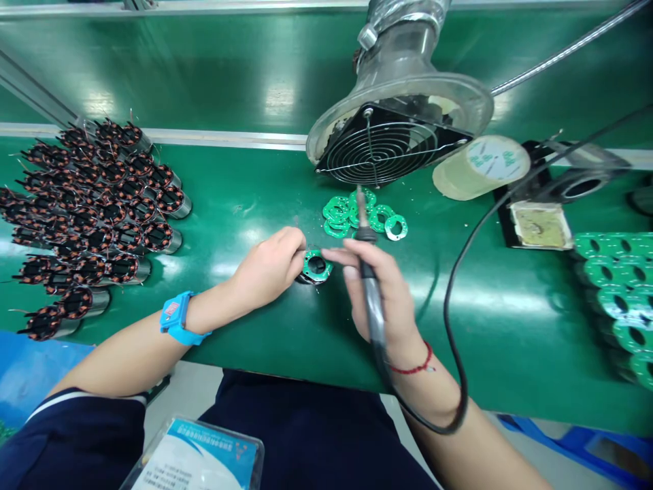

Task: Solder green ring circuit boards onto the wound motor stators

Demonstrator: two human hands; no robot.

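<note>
My right hand (pixel 382 289) is wrapped round a soldering iron (pixel 374 309), its tip pointing up and away from me. The index finger of that hand reaches toward a motor stator with a green ring-shaped circuit board (pixel 317 267) on top. My left hand (pixel 273 265) is closed at the left side of this stator, thumb and fingers pressed together at its edge; whatever they pinch is too small to make out. Just beyond lies a loose pile of green ring boards (pixel 337 214), partly behind the iron.
Many wound stators (pixel 107 211) stand at the left. A fume extractor fan (pixel 388 146) hangs over the bench. Right of it are a tape roll (pixel 479 167), an iron stand with a sponge (pixel 541 224) and rows of board-topped stators (pixel 620 272). The iron's black cord (pixel 449 299) loops beside my right arm.
</note>
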